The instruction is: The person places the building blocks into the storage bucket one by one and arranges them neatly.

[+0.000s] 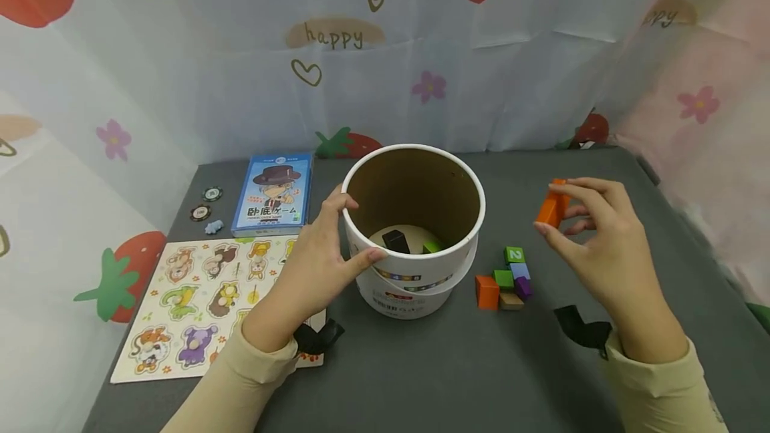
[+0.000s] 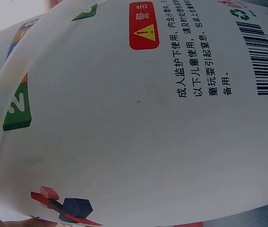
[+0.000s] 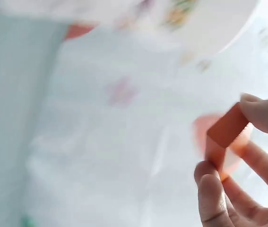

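In the head view my left hand (image 1: 315, 266) grips the near left rim of a white bucket (image 1: 397, 303), thumb at the front and fingers over the edge. The left wrist view is filled by the bucket's printed wall (image 2: 124, 132). A black block (image 1: 395, 240) and a green block (image 1: 430, 246) lie inside it. To the right, my right hand (image 1: 601, 232) pinches an orange block (image 1: 552, 206) between thumb and fingers, raised above the table. That orange block (image 3: 227, 126) also shows in the right wrist view. Below and left of this hand is a group of small blocks (image 1: 504, 279).
A wooden animal puzzle board (image 1: 198, 346) lies left of the bucket, partly under my left forearm. Behind it is a blue card game box (image 1: 273, 196). Two poker chips (image 1: 201, 212) and a small blue figure (image 1: 213, 226) lie beside the box. Printed cloth (image 1: 252, 105) hangs around the grey table (image 1: 397, 379).
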Available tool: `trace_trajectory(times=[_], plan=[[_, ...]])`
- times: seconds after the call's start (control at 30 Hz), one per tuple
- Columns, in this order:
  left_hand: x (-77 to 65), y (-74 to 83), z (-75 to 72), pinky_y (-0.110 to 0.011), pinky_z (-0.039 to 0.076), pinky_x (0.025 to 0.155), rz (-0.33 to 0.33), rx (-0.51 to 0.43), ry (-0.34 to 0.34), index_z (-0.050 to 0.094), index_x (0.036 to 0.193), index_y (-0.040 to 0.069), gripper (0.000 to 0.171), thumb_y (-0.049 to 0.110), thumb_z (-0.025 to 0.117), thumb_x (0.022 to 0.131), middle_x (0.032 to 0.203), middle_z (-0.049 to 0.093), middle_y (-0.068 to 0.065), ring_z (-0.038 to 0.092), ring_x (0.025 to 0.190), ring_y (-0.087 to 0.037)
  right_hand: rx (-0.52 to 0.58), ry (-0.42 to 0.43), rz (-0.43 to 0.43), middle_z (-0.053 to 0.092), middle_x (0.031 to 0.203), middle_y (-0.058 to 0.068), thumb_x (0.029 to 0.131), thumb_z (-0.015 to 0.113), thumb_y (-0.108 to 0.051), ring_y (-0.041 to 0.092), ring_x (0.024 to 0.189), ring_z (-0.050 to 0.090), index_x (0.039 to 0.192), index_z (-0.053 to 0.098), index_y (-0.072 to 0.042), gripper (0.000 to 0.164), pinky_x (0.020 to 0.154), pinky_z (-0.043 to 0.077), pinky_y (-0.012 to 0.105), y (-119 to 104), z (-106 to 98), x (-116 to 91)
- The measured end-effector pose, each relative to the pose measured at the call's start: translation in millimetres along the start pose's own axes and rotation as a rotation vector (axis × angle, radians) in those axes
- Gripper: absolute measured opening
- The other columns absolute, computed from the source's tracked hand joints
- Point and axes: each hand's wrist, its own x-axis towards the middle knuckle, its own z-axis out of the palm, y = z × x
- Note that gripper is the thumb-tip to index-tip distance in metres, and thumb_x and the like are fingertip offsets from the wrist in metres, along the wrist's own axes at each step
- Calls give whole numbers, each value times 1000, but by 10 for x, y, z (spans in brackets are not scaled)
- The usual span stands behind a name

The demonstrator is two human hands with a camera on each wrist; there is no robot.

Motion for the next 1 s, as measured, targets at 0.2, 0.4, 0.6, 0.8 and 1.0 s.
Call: trace_trajectory(times=[0.2, 0.4, 0.6, 0.8, 1.0], plan=[[-39, -11, 23, -49, 46, 81, -8, 2, 6, 28, 134, 23, 75, 65, 60, 81, 158, 14, 3, 60, 97, -31, 72, -52, -203, 49, 128, 7, 71, 85, -6, 10, 82, 55, 119, 64, -11, 52, 75, 43, 15, -539, 23, 312], [-23, -9, 18, -47, 47, 78, 0, 12, 7, 28, 134, 23, 75, 66, 60, 81, 156, 19, -1, 59, 91, -27, 75, -326, -245, 46, 127, -1, 79, 80, -21, 7, 82, 54, 120, 63, -20, 44, 69, 47, 25, -776, 255, 559], [33, -7, 7, -47, 47, 77, 5, 31, 5, 28, 134, 24, 74, 67, 58, 82, 157, 17, 1, 58, 90, -30, 51, -548, -255, 47, 122, -4, 82, 77, -25, 9, 77, 53, 112, 65, -18, 34, 67, 46, 26, -878, 468, 705], [3, -2, 4, -48, 47, 77, -29, 34, -8, 28, 135, 25, 74, 66, 59, 82, 157, 16, 2, 57, 95, -33, 47, -639, -286, 48, 119, -1, 83, 77, -22, 12, 78, 53, 111, 64, -17, 31, 69, 46, 27, -944, 585, 769], [-8, -2, 10, -47, 48, 76, -19, 40, -2, 27, 135, 26, 73, 66, 58, 82, 156, 19, 0, 57, 92, -32, 29, -648, -279, 49, 121, 0, 87, 72, -21, 13, 87, 57, 114, 65, -15, 28, 75, 48, 30, -979, 630, 774]])
